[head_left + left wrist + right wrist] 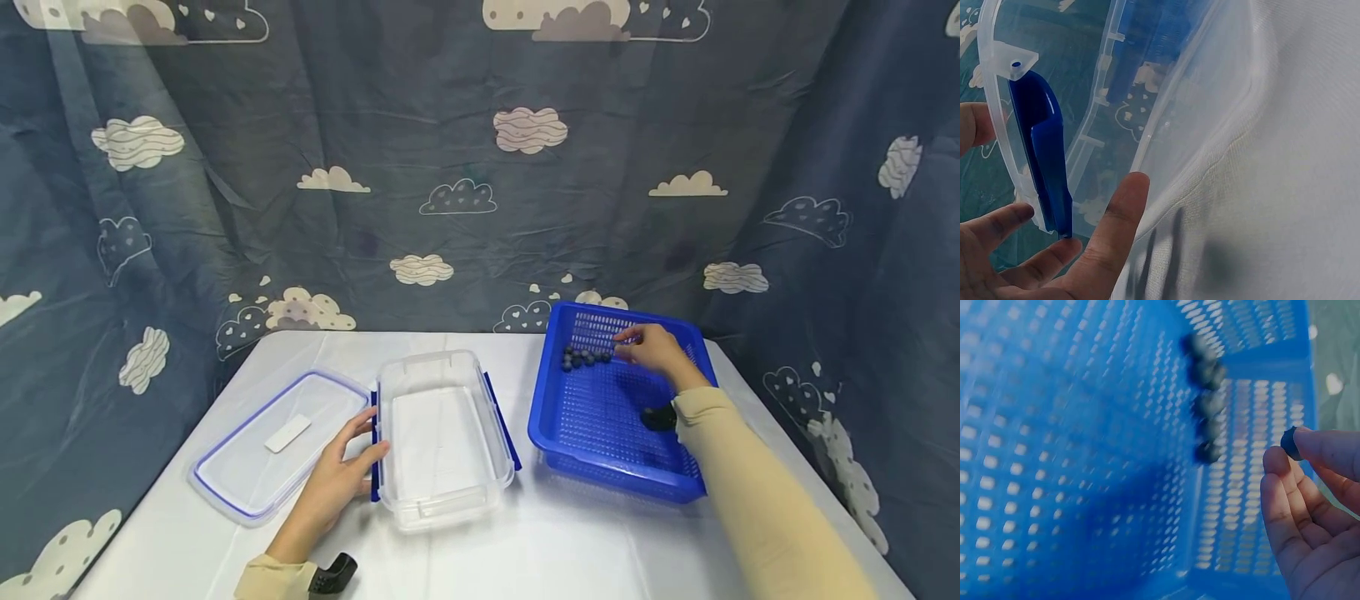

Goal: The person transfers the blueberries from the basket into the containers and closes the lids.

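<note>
On the table's left half stands a clear plastic food container (442, 437) without its lid, with blue latches on its long sides. My left hand (337, 479) holds its left wall, thumb at the rim and fingers around a blue latch (1047, 150) in the left wrist view. My right hand (654, 348) is over the far part of a blue plastic basket (558, 433). Between thumb and fingertips it pinches one blueberry (1290, 444). More blueberries (583, 358) lie clustered on the basket floor toward its far left side, beside that hand.
A clear lid with a blue seal (247, 450) lies flat left of the container, a white label (288, 433) on it. White cloth covers the table (555, 550). Behind and at both sides hangs a dark curtain with cloud prints (420, 100).
</note>
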### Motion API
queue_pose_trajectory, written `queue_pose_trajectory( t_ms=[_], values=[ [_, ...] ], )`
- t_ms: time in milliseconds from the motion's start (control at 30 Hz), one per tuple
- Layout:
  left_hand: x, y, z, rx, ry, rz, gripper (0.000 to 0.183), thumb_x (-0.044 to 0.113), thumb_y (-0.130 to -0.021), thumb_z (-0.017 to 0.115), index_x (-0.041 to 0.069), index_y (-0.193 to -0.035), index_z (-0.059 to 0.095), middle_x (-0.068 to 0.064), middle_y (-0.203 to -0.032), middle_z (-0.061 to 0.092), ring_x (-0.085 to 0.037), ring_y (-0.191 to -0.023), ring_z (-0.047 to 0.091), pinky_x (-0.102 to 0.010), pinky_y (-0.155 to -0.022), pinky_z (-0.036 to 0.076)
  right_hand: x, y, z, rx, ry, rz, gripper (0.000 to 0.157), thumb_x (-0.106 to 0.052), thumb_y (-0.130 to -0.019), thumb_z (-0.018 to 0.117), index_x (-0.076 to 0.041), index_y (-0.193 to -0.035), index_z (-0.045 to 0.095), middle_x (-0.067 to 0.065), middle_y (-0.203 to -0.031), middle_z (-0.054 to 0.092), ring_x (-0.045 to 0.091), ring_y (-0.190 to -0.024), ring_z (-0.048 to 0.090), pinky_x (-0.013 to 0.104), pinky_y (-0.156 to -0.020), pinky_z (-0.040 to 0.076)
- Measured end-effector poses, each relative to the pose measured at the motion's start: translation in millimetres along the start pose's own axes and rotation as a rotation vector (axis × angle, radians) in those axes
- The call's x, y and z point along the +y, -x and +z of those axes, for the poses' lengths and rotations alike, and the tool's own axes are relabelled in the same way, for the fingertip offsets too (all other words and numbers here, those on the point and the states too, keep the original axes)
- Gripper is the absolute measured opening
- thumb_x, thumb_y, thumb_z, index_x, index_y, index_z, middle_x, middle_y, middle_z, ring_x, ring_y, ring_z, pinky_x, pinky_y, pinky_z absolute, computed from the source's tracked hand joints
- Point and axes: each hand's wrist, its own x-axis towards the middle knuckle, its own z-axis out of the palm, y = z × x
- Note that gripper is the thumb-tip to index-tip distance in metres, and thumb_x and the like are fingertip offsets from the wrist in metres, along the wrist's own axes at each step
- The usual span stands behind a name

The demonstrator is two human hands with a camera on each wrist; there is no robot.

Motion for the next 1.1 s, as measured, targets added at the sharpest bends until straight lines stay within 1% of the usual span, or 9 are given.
queue_pose_trajectory(
  t_ms=[100, 167, 267, 467, 700, 800, 867, 933, 1100],
  values=[
    [-0.8, 0.2, 0.3, 0.012, 0.002, -0.005, 0.063, 0.018, -0.107, 0.067, 0.021, -0.165, 0.041, -0.021, -0.165, 0.034, -0.04, -0.118, 0.07, -0.045, -0.082, 0.07, -14.2, 4.2, 0.2, -0.015, -0.047, -0.018, 0.034, -0.016, -0.107, 0.065, 0.006, -0.133, 0.067, 0.024, -0.115, 0.072, 0.031, -0.1, 0.073, 0.037, -0.087, 0.066],
    [-1.0, -0.8, 1.2, 0.013, 0.002, -0.005, 0.063, 0.017, -0.107, 0.067, 0.022, -0.164, 0.042, -0.021, -0.165, 0.034, -0.039, -0.117, 0.071, -0.045, -0.082, 0.07, -24.6, 6.9, -1.3, -0.02, -0.071, -0.033, 0.036, -0.017, -0.108, 0.064, 0.006, -0.136, 0.066, 0.025, -0.117, 0.072, 0.034, -0.104, 0.072, 0.042, -0.092, 0.065],
    [-0.7, -3.5, 3.6, 0.004, 0.015, -0.001, 0.063, 0.016, -0.107, 0.066, 0.022, -0.165, 0.041, -0.02, -0.165, 0.034, -0.037, -0.116, 0.071, -0.044, -0.082, 0.07, -40.7, 8.6, -5.0, -0.035, -0.144, -0.062, 0.039, -0.017, -0.109, 0.064, 0.007, -0.14, 0.063, 0.025, -0.122, 0.071, 0.032, -0.108, 0.072, 0.041, -0.097, 0.064],
    [-1.0, -3.8, 5.0, 0.01, 0.024, -0.011, 0.063, 0.014, -0.107, 0.066, 0.021, -0.165, 0.042, -0.02, -0.165, 0.034, -0.035, -0.113, 0.072, -0.042, -0.079, 0.07, -77.1, 10.9, -4.9, -0.123, -0.326, -0.083, 0.045, -0.02, -0.11, 0.062, 0.005, -0.147, 0.057, 0.026, -0.14, 0.063, 0.025, -0.119, 0.07, 0.035, -0.107, 0.061],
    [-3.1, 2.8, -0.6, 0.022, 0.009, -0.023, 0.063, 0.016, -0.107, 0.066, 0.021, -0.165, 0.041, -0.021, -0.165, 0.033, -0.037, -0.115, 0.071, -0.042, -0.079, 0.07, -113.6, 10.3, 16.0, -0.161, -0.419, -0.097, 0.043, -0.017, -0.109, 0.065, 0.003, -0.146, 0.059, 0.027, -0.142, 0.065, 0.03, -0.123, 0.071, 0.035, -0.108, 0.061],
    [-4.9, 3.5, -1.4, 0.024, 0.017, -0.029, 0.063, 0.015, -0.107, 0.066, 0.022, -0.164, 0.042, -0.02, -0.165, 0.034, -0.036, -0.115, 0.071, -0.043, -0.08, 0.069, -125.4, 10.4, 23.7, -0.181, -0.427, -0.104, 0.042, -0.016, -0.109, 0.065, 0.003, -0.146, 0.059, 0.028, -0.142, 0.065, 0.023, -0.116, 0.073, 0.039, -0.111, 0.059],
    [-5.2, 2.9, -0.8, 0.023, 0.022, -0.029, 0.062, 0.015, -0.107, 0.066, 0.022, -0.164, 0.042, -0.02, -0.165, 0.034, -0.036, -0.115, 0.071, -0.043, -0.081, 0.069, -131.2, 9.1, 28.0, -0.194, -0.439, -0.113, 0.042, -0.015, -0.109, 0.064, 0.004, -0.146, 0.059, 0.029, -0.142, 0.064, 0.016, -0.11, 0.073, 0.038, -0.11, 0.06],
    [-4.5, 1.9, 0.1, 0.019, 0.027, -0.022, 0.063, 0.015, -0.107, 0.066, 0.021, -0.165, 0.041, -0.02, -0.165, 0.034, -0.036, -0.115, 0.071, -0.043, -0.081, 0.069, -137.2, 8.0, 32.2, -0.205, -0.459, -0.123, 0.041, -0.014, -0.109, 0.063, 0.005, -0.146, 0.059, 0.03, -0.141, 0.063, 0.015, -0.109, 0.072, 0.041, -0.112, 0.059],
    [-1.4, 1.4, 1.6, 0.005, 0.03, -0.002, 0.064, 0.017, -0.107, 0.066, 0.02, -0.165, 0.04, -0.021, -0.165, 0.033, -0.038, -0.117, 0.071, -0.045, -0.082, 0.07, -156.4, 6.3, 45.3, -0.248, -0.488, -0.137, 0.041, -0.013, -0.11, 0.061, 0.007, -0.146, 0.058, 0.03, -0.138, 0.064, 0.022, -0.111, 0.072, 0.036, -0.106, 0.063]
  ],
)
